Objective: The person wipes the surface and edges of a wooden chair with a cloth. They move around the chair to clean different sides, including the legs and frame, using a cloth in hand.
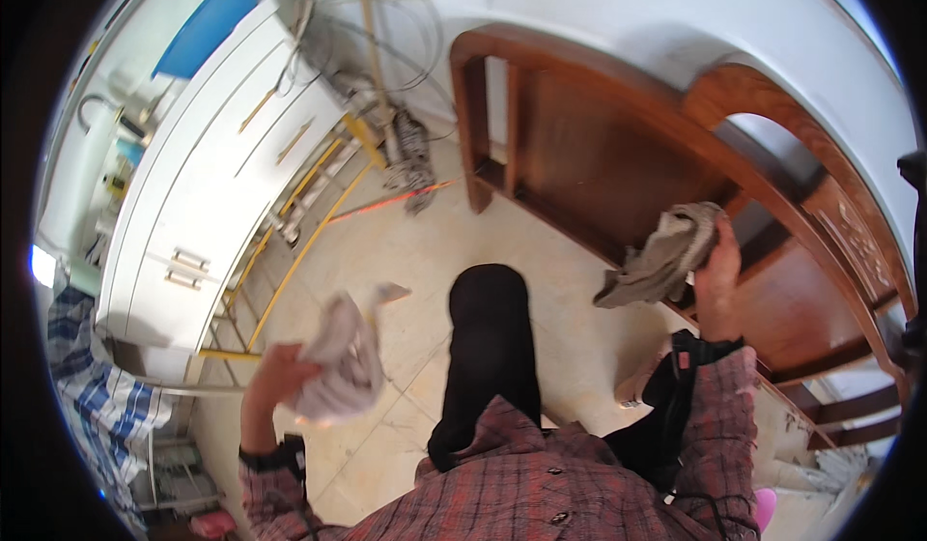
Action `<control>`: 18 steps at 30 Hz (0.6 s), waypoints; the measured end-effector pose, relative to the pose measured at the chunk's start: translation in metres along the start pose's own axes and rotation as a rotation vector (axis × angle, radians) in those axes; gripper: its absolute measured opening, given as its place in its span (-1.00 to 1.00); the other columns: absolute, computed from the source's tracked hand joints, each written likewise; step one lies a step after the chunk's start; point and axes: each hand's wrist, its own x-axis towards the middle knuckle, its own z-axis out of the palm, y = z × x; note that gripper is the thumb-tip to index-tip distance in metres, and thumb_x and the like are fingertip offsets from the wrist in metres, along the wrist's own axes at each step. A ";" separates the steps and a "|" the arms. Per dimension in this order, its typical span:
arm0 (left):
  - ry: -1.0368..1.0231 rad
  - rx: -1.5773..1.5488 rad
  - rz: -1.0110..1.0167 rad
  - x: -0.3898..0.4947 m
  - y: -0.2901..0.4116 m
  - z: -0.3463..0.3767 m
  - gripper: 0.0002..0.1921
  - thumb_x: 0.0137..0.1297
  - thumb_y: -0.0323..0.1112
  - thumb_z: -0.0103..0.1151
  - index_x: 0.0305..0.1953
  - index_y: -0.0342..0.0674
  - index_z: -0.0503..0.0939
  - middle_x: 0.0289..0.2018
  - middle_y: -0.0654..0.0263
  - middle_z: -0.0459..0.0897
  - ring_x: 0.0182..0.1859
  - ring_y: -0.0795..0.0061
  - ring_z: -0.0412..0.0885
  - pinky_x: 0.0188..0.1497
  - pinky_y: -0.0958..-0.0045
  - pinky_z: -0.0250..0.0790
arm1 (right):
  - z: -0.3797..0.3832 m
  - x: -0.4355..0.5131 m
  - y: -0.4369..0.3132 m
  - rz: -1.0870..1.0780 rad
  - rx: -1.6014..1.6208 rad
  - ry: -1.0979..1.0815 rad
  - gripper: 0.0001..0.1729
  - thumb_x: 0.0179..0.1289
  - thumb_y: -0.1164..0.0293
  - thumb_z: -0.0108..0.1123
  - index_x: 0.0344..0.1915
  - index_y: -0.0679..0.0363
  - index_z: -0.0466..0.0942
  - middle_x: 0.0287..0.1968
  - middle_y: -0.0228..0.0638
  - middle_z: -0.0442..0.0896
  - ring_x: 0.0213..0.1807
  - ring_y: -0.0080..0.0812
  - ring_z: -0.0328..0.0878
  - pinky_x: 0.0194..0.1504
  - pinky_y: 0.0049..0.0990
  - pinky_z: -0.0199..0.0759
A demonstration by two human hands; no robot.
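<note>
My left hand [279, 373] grips a pale, greyish-pink cloth [346, 367], which hangs over the tiled floor and looks blurred. On the other side, my right hand [719, 284] holds a bunched grey-brown cloth [663, 255] by its right edge. That cloth is in front of a dark reddish-brown wooden panel [601, 128], framed like a bed's headboard, with a carved arch at its top. Whether the cloth touches the wood I cannot tell. My bent knee [492, 323] in black trousers is between the two hands.
White cabinets [210, 157] on a yellow metal frame [311, 229] stand to the left, with a blue basin [210, 19] above. A mop [413, 150] leans in the far corner by coiled cables [405, 26]. Blue-and-white checked fabric [108, 396] hangs at lower left.
</note>
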 end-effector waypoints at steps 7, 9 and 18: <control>-0.538 0.497 0.566 -0.013 0.072 0.170 -0.63 0.11 -0.12 0.11 -0.10 -0.18 0.55 -0.37 -0.01 0.62 -0.30 -0.07 0.57 -0.24 0.13 0.44 | 0.017 -0.009 -0.018 -0.039 0.063 0.003 -0.72 0.30 0.34 -0.06 -0.18 0.31 0.51 -0.19 -0.23 0.60 -0.12 -0.29 0.54 -0.02 -0.34 0.42; -0.807 0.734 0.486 0.006 0.091 0.207 -0.53 0.13 0.00 0.13 -0.01 -0.17 0.53 -0.29 -0.04 0.62 -0.24 0.00 0.59 -0.18 0.18 0.43 | 0.014 -0.010 -0.020 -0.055 0.064 0.000 -0.71 0.30 0.33 -0.07 -0.18 0.31 0.51 -0.19 -0.22 0.60 -0.13 -0.29 0.54 -0.02 -0.34 0.42; -0.860 0.908 0.791 0.108 0.176 0.286 -0.60 0.22 0.06 -0.01 -0.27 -0.16 0.62 -0.30 0.09 0.64 -0.17 0.04 0.58 -0.11 0.12 0.40 | -0.003 -0.004 -0.027 -0.073 0.082 -0.006 -0.68 0.32 0.29 -0.06 -0.16 0.32 0.49 -0.19 -0.23 0.61 -0.13 -0.28 0.54 -0.01 -0.33 0.41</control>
